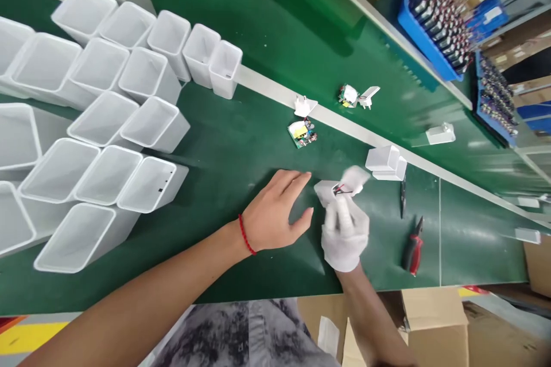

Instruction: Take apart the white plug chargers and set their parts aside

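Note:
My left hand (278, 209), bare with a red string on its wrist, hovers over or rests on the green bench (241, 155), fingers apart and holding nothing. In a white glove, my right hand (345, 232) pinches a white plastic adapter housing (325, 190). A whitish flap-like piece (356, 176), slightly blurred, stands at its far side, and a red and a dark wire show between the two. Beyond my left hand lies a small circuit board (302, 133) with yellow and white parts, close to a white two-pin plug piece (303, 105).
Many white open-topped housings (148, 183) stand at left. Two white cases (386, 162), a slim dark tool (403, 198) and red-handled pliers (414, 246) lie at right. Past the pale strip are another board with plug (348, 95) and a blue tray of parts (411, 23).

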